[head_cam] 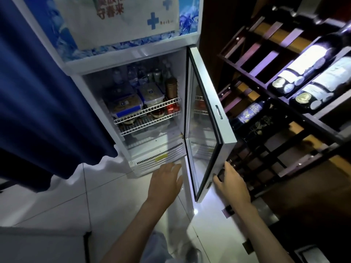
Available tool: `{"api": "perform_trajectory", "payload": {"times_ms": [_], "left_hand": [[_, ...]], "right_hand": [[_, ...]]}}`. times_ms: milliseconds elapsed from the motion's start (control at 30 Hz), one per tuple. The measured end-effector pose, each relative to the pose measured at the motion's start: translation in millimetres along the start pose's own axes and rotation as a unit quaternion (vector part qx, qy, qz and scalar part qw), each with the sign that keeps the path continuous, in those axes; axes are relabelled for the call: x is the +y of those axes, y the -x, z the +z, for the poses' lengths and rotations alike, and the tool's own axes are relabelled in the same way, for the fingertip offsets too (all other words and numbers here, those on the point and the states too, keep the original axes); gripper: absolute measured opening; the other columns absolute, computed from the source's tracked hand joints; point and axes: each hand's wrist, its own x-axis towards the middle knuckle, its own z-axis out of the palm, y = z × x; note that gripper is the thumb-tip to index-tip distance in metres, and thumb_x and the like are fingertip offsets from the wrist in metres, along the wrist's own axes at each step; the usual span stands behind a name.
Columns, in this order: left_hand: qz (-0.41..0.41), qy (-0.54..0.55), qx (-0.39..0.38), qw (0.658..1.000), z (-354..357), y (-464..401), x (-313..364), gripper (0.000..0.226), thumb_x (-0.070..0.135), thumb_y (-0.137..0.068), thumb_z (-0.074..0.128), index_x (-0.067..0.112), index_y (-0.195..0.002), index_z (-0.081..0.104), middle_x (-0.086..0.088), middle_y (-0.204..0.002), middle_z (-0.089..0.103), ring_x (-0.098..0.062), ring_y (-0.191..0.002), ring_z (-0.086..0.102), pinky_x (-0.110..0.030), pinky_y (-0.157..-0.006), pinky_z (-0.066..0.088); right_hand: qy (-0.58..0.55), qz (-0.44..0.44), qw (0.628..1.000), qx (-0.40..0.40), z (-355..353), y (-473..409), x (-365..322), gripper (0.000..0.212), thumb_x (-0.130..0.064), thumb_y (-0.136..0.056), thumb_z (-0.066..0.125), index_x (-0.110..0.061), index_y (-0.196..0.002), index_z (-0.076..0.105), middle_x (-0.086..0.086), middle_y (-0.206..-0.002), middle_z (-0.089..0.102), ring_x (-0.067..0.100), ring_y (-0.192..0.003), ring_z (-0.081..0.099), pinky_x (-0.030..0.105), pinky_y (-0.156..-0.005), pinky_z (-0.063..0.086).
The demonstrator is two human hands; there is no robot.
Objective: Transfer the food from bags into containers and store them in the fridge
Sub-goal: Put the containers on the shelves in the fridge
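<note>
A shop or bar storeroom, by the look of it: a glass-door display fridge (pixel 133 76) at 12 o'clock (branded panel on top), and a dark wooden wine rack (pixel 284 76) with labelled bottles (pixel 307 65) at 2 o'clock, over white floor tiles (pixel 95 202).
</note>
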Motion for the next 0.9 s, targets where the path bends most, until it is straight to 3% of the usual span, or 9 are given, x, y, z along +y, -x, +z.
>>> {"api": "perform_trajectory", "payload": {"times_ms": [100,200,433,533,667,800,900], "left_hand": [[0.009,0.050,0.004,0.999,-6.0,-4.7,-3.0,0.050,0.054,-0.108,0.037,0.025,-0.144,0.055,0.004,-0.137,0.063,-0.020,-0.128,0.056,-0.037,-0.103,0.045],[0.017,0.089,-0.006,0.996,-14.2,-7.0,-8.6,0.060,0.063,-0.106,0.029,0.026,-0.147,0.053,0.005,-0.138,0.063,-0.018,-0.129,0.054,-0.035,-0.106,0.043],[-0.076,0.184,0.029,0.980,-26.9,-14.2,-71.6,0.071,0.082,-0.092,0.038,0.028,-0.134,0.060,0.009,-0.126,0.067,-0.013,-0.116,0.061,-0.027,-0.095,0.049],[-0.134,0.193,0.044,0.971,-36.7,-19.8,-117.6,0.067,0.077,-0.089,0.055,0.027,-0.132,0.061,0.009,-0.125,0.069,-0.012,-0.114,0.063,-0.028,-0.094,0.051],[-0.178,0.205,0.069,0.960,-52.9,-34.0,-177.9,0.063,0.071,-0.089,0.063,0.026,-0.133,0.060,0.008,-0.122,0.071,-0.013,-0.109,0.066,-0.030,-0.090,0.055],[-0.179,0.208,0.111,0.955,-72.0,-50.3,-228.1,0.061,0.059,-0.090,0.071,0.024,-0.137,0.057,0.008,-0.119,0.072,-0.011,-0.103,0.068,-0.028,-0.085,0.055],[-0.188,0.231,0.128,0.946,-81.5,-65.8,-259.7,0.064,0.051,-0.093,0.071,0.025,-0.146,0.048,0.007,-0.128,0.069,-0.012,-0.109,0.067,-0.025,-0.090,0.052]], "right_hand": [[-0.009,-0.056,0.998,-0.010,12.9,4.9,-9.1,0.035,-0.034,-0.097,0.063,-0.025,-0.129,0.052,-0.004,-0.118,0.064,0.023,-0.105,0.066,0.039,-0.081,0.055],[-0.014,-0.099,0.994,-0.045,27.5,3.7,-30.0,0.044,-0.038,-0.099,0.061,-0.034,-0.141,0.049,-0.009,-0.123,0.064,0.017,-0.106,0.066,0.035,-0.083,0.056],[0.064,-0.216,0.969,-0.104,80.3,-16.6,-95.6,0.052,-0.039,-0.103,0.051,-0.027,-0.154,0.043,-0.009,-0.123,0.067,0.011,-0.105,0.069,0.028,-0.084,0.056],[0.078,-0.269,0.950,-0.137,100.0,-34.5,-130.2,0.052,-0.031,-0.106,0.049,-0.027,-0.157,0.039,-0.009,-0.129,0.065,0.014,-0.104,0.070,0.028,-0.083,0.057],[0.098,-0.321,0.919,-0.206,123.7,-64.9,-174.1,0.054,-0.036,-0.107,0.047,-0.035,-0.158,0.031,-0.013,-0.150,0.050,0.015,-0.119,0.063,0.029,-0.093,0.054],[0.093,-0.253,0.937,-0.223,148.1,-98.1,-216.6,0.076,-0.043,-0.106,0.050,-0.041,-0.163,0.001,-0.014,-0.156,0.046,0.013,-0.124,0.061,0.031,-0.095,0.052],[-0.017,-0.163,0.960,-0.226,166.9,-128.1,-244.4,0.095,-0.038,-0.102,0.061,-0.045,-0.160,-0.013,-0.010,-0.164,0.037,0.010,-0.129,0.058,0.026,-0.096,0.050]]}}
